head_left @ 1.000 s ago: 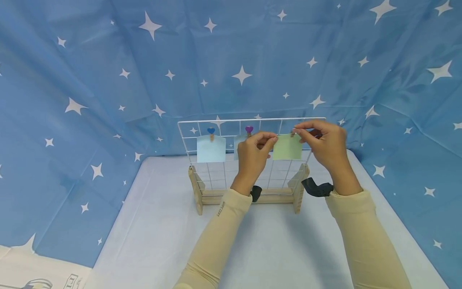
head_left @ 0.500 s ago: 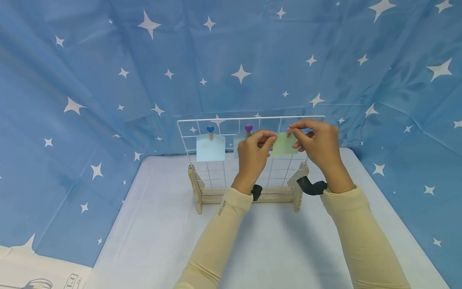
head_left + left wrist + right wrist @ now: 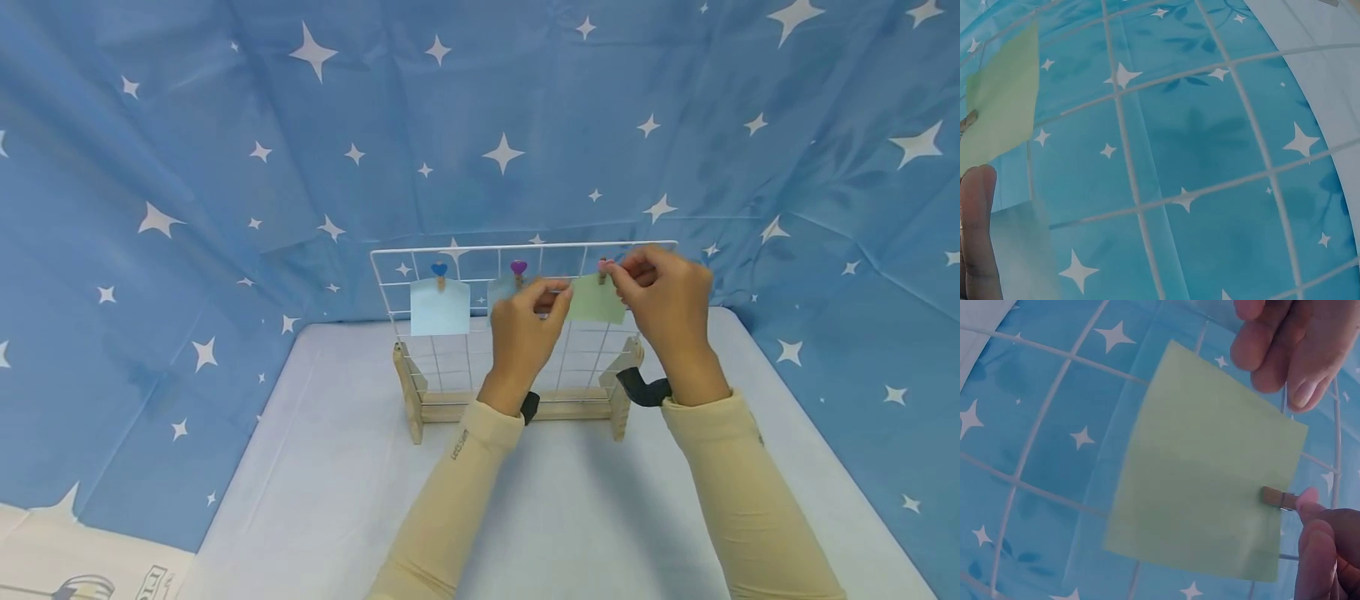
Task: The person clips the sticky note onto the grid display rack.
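Observation:
A pale green paper note (image 3: pixel 597 300) hangs slightly tilted at the right of the white wire grid (image 3: pixel 480 248). My right hand (image 3: pixel 670 292) pinches the pink top of a small wooden clothespin (image 3: pixel 1279 497), whose jaws overlap the note's upper edge. Close by the note's other upper corner is my left hand (image 3: pixel 528 329). In the right wrist view that corner shows free, just beside the left thumb tip. A light blue note (image 3: pixel 440 308) hangs under a blue-heart clothespin (image 3: pixel 440 273). Another blue note (image 3: pixel 501 291), partly hidden by my left hand, hangs under a purple-heart clothespin (image 3: pixel 518 269).
The grid stands in a wooden base (image 3: pixel 517 412) on a white tabletop (image 3: pixel 330 467). A blue star-patterned cloth (image 3: pixel 375 100) rises close behind and at both sides. A printed cream cloth (image 3: pixel 82 554) lies at the lower left.
My right hand has moved slightly left with the clothespin, and its pink top now shows. The green note has gone from level to tilted. My left hand has shifted only slightly.

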Available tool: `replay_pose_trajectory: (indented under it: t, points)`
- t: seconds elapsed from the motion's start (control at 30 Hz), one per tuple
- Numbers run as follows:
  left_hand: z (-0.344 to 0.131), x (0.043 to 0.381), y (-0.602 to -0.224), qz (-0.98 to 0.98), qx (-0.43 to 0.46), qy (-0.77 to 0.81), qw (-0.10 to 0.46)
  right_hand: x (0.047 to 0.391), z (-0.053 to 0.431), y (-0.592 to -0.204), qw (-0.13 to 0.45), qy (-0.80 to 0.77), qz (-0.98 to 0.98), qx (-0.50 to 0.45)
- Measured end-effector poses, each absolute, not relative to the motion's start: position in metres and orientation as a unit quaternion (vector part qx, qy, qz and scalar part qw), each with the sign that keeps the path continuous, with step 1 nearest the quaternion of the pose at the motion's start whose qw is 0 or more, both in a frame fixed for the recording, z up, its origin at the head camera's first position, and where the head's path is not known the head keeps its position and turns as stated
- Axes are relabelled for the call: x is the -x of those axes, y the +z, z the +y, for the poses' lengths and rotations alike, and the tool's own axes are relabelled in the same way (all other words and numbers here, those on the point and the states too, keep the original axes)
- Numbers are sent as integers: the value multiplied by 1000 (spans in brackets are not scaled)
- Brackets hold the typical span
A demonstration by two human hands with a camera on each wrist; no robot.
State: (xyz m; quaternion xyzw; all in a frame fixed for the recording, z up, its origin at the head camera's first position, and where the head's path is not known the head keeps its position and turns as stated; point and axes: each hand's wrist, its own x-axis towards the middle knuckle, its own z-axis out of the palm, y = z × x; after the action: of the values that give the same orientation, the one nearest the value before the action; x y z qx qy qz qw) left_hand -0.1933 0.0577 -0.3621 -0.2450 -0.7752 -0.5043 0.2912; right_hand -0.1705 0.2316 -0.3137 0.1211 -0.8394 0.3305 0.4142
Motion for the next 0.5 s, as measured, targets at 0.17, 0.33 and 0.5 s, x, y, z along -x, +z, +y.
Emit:
replay_pose_trajectory:
  t: [0.17, 0.33, 0.5]
  points:
    - [48, 179, -375, -775, 240, -502, 300, 173, 234, -323, 440, 315, -832, -119]
    - [31, 160, -390, -782, 223, -487, 319, 168, 237, -335, 462, 324, -815, -128]
    - [5, 143, -409, -785, 199, -448, 378, 152, 244, -355, 468, 345, -802, -139]
